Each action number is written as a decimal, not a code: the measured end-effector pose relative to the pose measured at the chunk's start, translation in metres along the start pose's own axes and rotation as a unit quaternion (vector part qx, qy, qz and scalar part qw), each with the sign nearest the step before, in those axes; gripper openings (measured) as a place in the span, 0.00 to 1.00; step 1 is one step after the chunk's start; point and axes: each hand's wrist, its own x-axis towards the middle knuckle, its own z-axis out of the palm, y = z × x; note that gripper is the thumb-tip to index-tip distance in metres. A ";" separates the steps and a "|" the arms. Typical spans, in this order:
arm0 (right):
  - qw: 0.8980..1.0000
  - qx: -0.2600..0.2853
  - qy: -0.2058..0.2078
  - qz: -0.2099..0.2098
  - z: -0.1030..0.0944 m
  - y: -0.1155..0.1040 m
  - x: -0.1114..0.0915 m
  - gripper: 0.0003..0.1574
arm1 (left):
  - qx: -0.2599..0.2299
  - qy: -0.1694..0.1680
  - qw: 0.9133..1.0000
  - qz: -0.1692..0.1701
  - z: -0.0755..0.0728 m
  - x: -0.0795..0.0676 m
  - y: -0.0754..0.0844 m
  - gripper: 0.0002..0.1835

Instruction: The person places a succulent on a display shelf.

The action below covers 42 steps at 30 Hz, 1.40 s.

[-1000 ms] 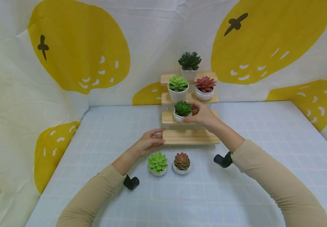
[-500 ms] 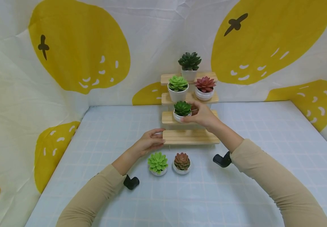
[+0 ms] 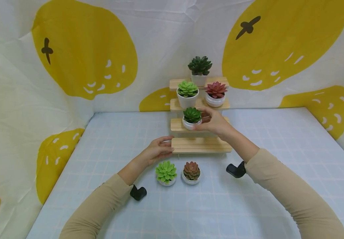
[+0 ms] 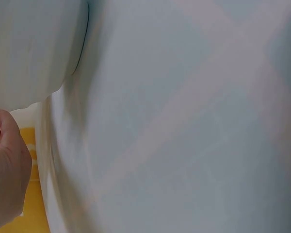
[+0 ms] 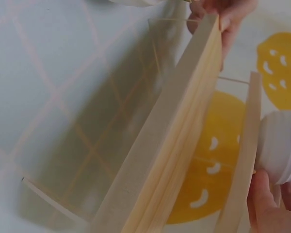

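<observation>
My left hand (image 3: 157,150) grips the left end of the lowest board of a tiered wooden plant stand (image 3: 201,145). On the board above sits a small dark green succulent in a ribbed white pot (image 3: 192,118), upright at the left. Thumb and fingers of my right hand (image 3: 215,124) hold this pot from its right side. In the right wrist view the white pot (image 5: 280,145) shows at the board's edge, my right thumb low against it. A light green succulent (image 3: 166,172) and a reddish-brown succulent (image 3: 191,172), both in white pots, stand on the table before the stand.
Higher on the stand are a bright green succulent (image 3: 187,93), a red succulent (image 3: 216,94) and a tall dark green succulent (image 3: 200,70). Behind it hangs a white cloth (image 3: 172,39) with yellow fruit prints. A pale blue checked cloth (image 3: 124,129) covers the table.
My right thumb has slid slightly rightward along the pot, while the pot keeps nearly the same place on its board. My left hand stays at the lowest board.
</observation>
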 end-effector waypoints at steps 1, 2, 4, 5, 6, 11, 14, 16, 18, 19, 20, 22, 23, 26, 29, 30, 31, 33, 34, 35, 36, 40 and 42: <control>1.000 0.002 0.000 -0.001 -0.001 0.000 -0.001 0.47 | 0.000 0.000 1.000 0.000 0.000 0.000 0.000 0.31; 1.000 0.005 0.000 -0.002 -0.001 0.000 -0.001 0.46 | 0.000 -0.001 1.000 0.001 0.000 0.000 0.000 0.31; 1.000 0.009 0.002 -0.004 -0.003 0.000 -0.003 0.45 | -0.002 -0.001 1.000 0.000 0.000 0.000 0.000 0.31; 1.000 0.013 0.003 -0.006 -0.004 0.001 -0.003 0.44 | -0.003 -0.001 1.000 0.000 0.000 0.000 0.000 0.31; 1.000 0.014 0.003 -0.007 -0.005 0.001 -0.004 0.44 | -0.003 -0.001 1.000 0.000 0.000 0.000 0.000 0.31; 1.000 0.023 -0.001 -0.015 -0.009 0.002 -0.009 0.43 | -0.002 0.000 1.000 0.001 0.000 -0.001 0.000 0.31; 0.999 0.025 -0.007 -0.020 -0.010 0.002 -0.012 0.43 | 0.000 -0.001 1.000 0.002 0.000 -0.002 0.000 0.31; 0.999 0.027 -0.011 -0.022 -0.012 0.003 -0.013 0.43 | -0.001 -0.001 1.000 0.001 0.000 -0.001 0.000 0.31; 0.999 0.024 -0.012 -0.021 -0.013 0.004 -0.015 0.42 | -0.001 -0.002 1.000 0.001 0.000 -0.002 0.000 0.31; 0.999 0.023 -0.013 -0.021 -0.014 0.005 -0.016 0.42 | -0.002 -0.002 1.000 0.001 0.000 -0.002 0.000 0.31; 0.999 0.022 -0.013 -0.020 -0.015 0.005 -0.016 0.42 | -0.002 -0.002 1.000 0.000 0.000 -0.002 0.000 0.31; 1.000 0.019 -0.014 -0.018 -0.017 0.006 -0.018 0.41 | -0.001 0.000 1.000 0.000 0.001 -0.002 0.000 0.31; 1.000 0.017 -0.014 -0.017 -0.018 0.007 -0.019 0.41 | -0.002 0.000 1.000 0.000 0.001 -0.002 0.000 0.31; 1.000 0.016 -0.014 -0.013 -0.021 0.008 -0.022 0.41 | -0.004 0.002 1.000 -0.002 0.001 -0.002 -0.001 0.31; 1.000 0.014 -0.018 -0.012 -0.023 0.010 -0.026 0.41 | -0.003 0.000 1.000 -0.001 0.001 -0.002 0.000 0.31; 1.000 0.014 -0.019 -0.011 -0.023 0.010 -0.028 0.41 | -0.003 0.000 1.000 0.000 0.001 -0.002 0.000 0.31; 1.000 0.012 -0.021 -0.012 -0.024 0.011 -0.029 0.41 | -0.002 -0.001 1.000 0.000 0.001 -0.003 0.000 0.31; 1.000 0.011 -0.023 -0.014 -0.025 0.012 -0.033 0.41 | -0.003 0.000 1.000 0.001 0.001 -0.002 0.001 0.31; 1.000 0.010 -0.024 -0.015 -0.025 0.013 -0.034 0.40 | -0.004 0.000 1.000 0.000 0.001 -0.002 0.000 0.31; 1.000 0.009 -0.024 -0.015 -0.025 0.013 -0.035 0.40 | -0.005 0.001 1.000 0.000 0.001 -0.001 0.000 0.31; 1.000 0.008 -0.025 -0.016 -0.025 0.014 -0.037 0.40 | -0.006 0.002 1.000 -0.001 0.001 -0.001 0.000 0.31; 0.999 0.007 -0.030 -0.022 -0.026 0.018 -0.041 0.41 | -0.007 0.006 1.000 -0.001 0.001 -0.001 0.001 0.31; 0.999 0.007 -0.034 -0.025 -0.026 0.020 -0.044 0.42 | -0.006 0.007 1.000 -0.002 0.001 -0.001 0.001 0.31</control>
